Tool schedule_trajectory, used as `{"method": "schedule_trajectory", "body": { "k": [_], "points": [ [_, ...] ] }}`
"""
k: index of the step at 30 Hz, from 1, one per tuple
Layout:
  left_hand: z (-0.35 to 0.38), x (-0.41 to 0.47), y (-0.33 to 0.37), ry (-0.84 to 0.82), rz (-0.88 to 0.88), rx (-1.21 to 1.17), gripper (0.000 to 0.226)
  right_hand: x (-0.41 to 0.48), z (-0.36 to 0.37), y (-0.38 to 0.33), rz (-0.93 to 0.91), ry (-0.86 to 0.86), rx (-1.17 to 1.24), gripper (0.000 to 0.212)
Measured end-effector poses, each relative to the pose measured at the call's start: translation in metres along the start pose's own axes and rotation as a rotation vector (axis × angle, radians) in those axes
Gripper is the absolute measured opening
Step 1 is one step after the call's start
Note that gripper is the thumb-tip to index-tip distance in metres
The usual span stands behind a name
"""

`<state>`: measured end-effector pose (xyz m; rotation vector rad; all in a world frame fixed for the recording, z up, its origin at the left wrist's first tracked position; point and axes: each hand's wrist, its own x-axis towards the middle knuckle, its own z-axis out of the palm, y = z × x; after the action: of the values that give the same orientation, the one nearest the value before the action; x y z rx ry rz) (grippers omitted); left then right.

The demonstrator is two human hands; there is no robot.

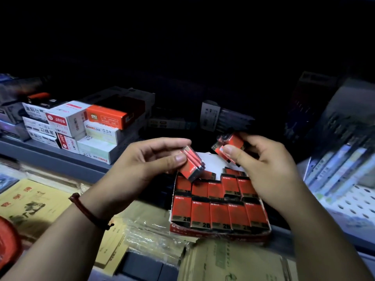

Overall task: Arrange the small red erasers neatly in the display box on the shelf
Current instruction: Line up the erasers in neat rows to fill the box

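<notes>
A red display box (219, 233) sits at the shelf's front edge, filled with several small red 2B erasers (220, 216) in rows. My left hand (142, 161) pinches a small stack of red erasers (191, 163) above the box's back left corner. My right hand (261, 159) grips a few more red erasers (230, 142) above the box's back right part. The back row of the box lies partly hidden behind both hands.
Stacked white and orange stationery boxes (91, 126) stand on the shelf at the left. Yellow paper pads (30, 199) and plastic-wrapped packs (146, 228) lie below. Pen packs (341, 159) lean at the right on a white perforated panel (349, 203). The shelf's back is dark.
</notes>
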<state>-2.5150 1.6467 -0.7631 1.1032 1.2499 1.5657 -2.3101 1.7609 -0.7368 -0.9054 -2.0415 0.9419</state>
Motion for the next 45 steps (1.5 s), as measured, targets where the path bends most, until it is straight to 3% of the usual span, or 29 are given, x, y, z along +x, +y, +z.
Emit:
{"method": "schedule_trajectory", "body": {
  "k": [5, 13, 17, 25, 31, 36, 41, 45],
  "points": [
    [0.002, -0.003, -0.001, -0.128, 0.005, 0.133, 0.038, -0.004, -0.019, -0.001, 0.005, -0.105, -0.031, 0.011],
    [0.003, -0.004, -0.005, -0.141, 0.028, 0.178, 0.031, -0.015, -0.042, -0.004, -0.027, -0.307, -0.203, 0.020],
    [0.009, -0.001, -0.009, -0.101, 0.051, 0.190, 0.025, -0.022, -0.045, -0.008, -0.012, -0.292, -0.301, 0.029],
    [0.012, 0.000, -0.012, -0.093, 0.153, 0.355, 0.041, -0.030, -0.039, -0.011, -0.015, -0.291, -0.294, 0.042],
    [0.012, -0.002, -0.012, -0.144, 0.156, 0.342, 0.023, -0.028, -0.032, -0.009, -0.007, -0.304, -0.264, 0.046],
    [0.008, -0.004, -0.009, -0.216, 0.118, 0.345, 0.025, -0.026, -0.029, -0.010, -0.016, -0.316, -0.239, 0.048],
    [0.010, -0.004, -0.009, -0.193, 0.093, 0.289, 0.030, -0.026, -0.031, -0.011, -0.028, -0.321, -0.255, 0.047],
    [0.013, 0.003, -0.012, -0.041, 0.127, 0.278, 0.030, -0.026, -0.033, -0.011, -0.031, -0.295, -0.205, 0.041]
  ]
}}
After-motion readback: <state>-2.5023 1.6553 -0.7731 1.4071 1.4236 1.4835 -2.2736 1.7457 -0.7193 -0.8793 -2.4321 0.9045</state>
